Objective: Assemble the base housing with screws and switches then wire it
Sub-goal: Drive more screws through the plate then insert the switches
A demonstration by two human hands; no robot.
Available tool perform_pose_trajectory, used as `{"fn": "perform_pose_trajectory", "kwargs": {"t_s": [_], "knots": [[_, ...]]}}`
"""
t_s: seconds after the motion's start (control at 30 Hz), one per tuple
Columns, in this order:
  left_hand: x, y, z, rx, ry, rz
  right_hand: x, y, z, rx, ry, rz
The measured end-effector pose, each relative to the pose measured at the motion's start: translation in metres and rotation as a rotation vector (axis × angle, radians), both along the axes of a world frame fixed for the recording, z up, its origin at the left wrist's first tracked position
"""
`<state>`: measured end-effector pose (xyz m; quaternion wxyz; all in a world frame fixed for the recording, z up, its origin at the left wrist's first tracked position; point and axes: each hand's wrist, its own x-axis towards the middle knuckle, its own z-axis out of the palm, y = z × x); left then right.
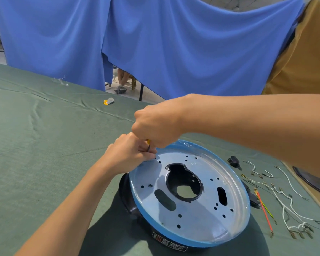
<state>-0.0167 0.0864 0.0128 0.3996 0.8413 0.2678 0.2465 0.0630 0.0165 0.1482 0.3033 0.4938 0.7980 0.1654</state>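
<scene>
A round base housing (189, 193) is lying on the table (44, 145), whose green cloth is showing soft creases. The housing's upper face is a dull, silvery metal disc with a raised rim edged in blue film; it is pierced by many small round holes, two oblong slots and a large irregular central opening lined in black. A glossy black plastic body is showing beneath the disc, bearing a printed label at the near edge. The right hand (157, 124) is closing in a fist around a screwdriver (148, 145), of which only a yellow-and-black stub is showing, held upright at the disc's far left rim. The left hand (129, 154) is resting against that rim, its fingertips pinched together at the tool's tip; what they are pinching cannot be told. To the right of the housing, loose wires (284, 198) are lying spread on the cloth: white braided leads with metal terminals, plus one red and one yellow-green lead. A small black part (234, 161) is lying near the wires. Blue drapes (155, 43) are hanging behind the table.
</scene>
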Motion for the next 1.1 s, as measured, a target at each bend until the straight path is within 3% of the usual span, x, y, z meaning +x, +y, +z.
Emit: {"fn": "perform_pose_trajectory", "kwargs": {"t_s": [0.1,0.33,0.43,0.63,0.77,0.87,0.97,1.1], "knots": [[-0.001,0.001,-0.001,0.022,0.014,0.026,-0.001,0.008,-0.001,0.015,0.056,-0.097],[0.001,-0.001,0.001,0.125,0.091,0.088,0.015,0.023,-0.002,-0.088,0.364,-0.64],[0.0,-0.002,0.003,0.118,0.102,0.091,0.011,0.019,-0.004,-0.08,0.391,-0.656],[-0.002,-0.001,0.002,0.084,0.073,0.058,0.008,-0.007,0.013,0.049,0.125,-0.251],[0.0,0.0,0.001,0.074,0.058,0.056,0.014,-0.009,0.013,0.015,0.105,-0.171],[-0.001,0.001,0.001,0.067,0.049,0.046,0.016,-0.003,0.005,0.028,0.18,-0.265],[0.0,0.0,0.001,0.081,0.043,0.051,0.02,0.005,0.004,-0.02,0.369,-0.557],[-0.01,0.001,0.008,-0.254,-0.175,-0.162,0.014,0.01,0.007,-0.079,0.456,-0.729]]}}
